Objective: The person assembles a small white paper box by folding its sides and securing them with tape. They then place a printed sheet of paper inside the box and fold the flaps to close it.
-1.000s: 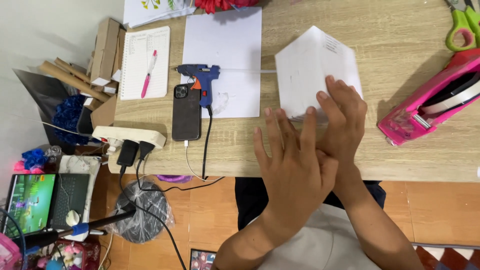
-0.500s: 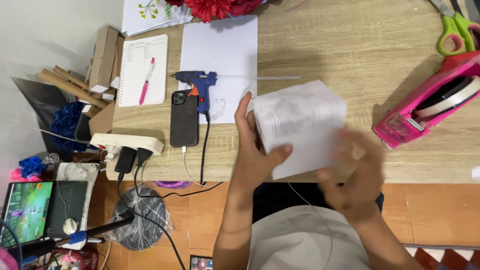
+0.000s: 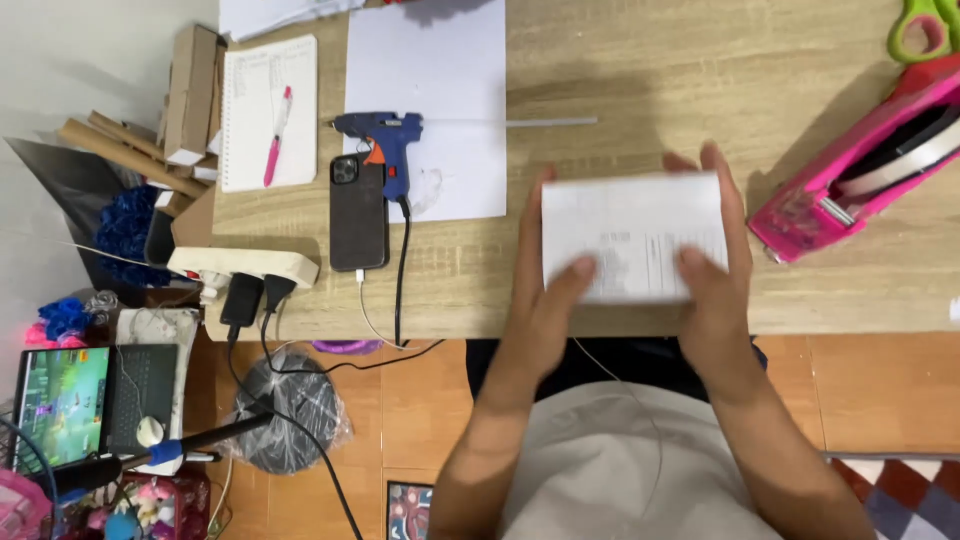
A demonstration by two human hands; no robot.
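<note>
Held at centre right of the frame: a white folded paper (image 3: 635,238), flat and roughly rectangular, just above the near edge of the wooden desk (image 3: 640,70). Left hand (image 3: 545,300) clasping the paper's left side, thumb laid across its lower left face, fingers reaching up behind the left edge. Right hand (image 3: 715,290) clasping the right side likewise, thumb on the lower right face, fingertips showing over the top right corner. Paper thus pinched between both hands, covering most of the fingers; faint grey print on its face, too blurred to tell more. Possibly lifted a little off the desk, though hard to judge from above.

To the right of the paper, near the right hand, a pink tape dispenser (image 3: 860,165). At upper right, green scissors (image 3: 925,25). Left of the paper, well apart, a blue glue gun (image 3: 385,140) lying on a white sheet (image 3: 430,60), a black phone (image 3: 358,212) just beside it, and further left a notebook (image 3: 268,110) with a pink pen (image 3: 277,135).
</note>
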